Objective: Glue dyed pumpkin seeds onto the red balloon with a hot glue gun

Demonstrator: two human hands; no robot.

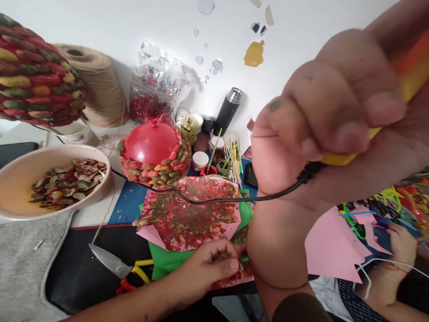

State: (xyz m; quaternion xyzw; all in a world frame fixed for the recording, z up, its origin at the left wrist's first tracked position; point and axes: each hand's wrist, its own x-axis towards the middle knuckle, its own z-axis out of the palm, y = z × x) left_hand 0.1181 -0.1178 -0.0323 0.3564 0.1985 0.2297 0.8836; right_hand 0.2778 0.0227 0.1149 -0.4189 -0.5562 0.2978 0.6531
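Note:
Close to the camera, my right hand point(335, 107) is wrapped around a yellow corded glue gun point(338, 158), whose far end lies outside the view. Its black cord point(214, 201) runs left across the table. My left hand point(217, 264) is low in the middle, fingers curled and thumb closed over something small and mostly hidden. Under it lie paint-smeared pink paper point(197, 214) and a green sheet point(167, 261). Beyond the papers sits a red balloon point(149, 142), its lower part ringed with painted peanut shells point(161, 172).
Left are a bowl point(20, 179) of painted shells, scissors point(114, 264), a shell-covered ball point(36, 80) and a twine spool point(100, 85). Paint jars point(200, 160), brushes and a black flask point(228, 112) stand behind. Another person's hand point(402, 246) is near pink paper at right.

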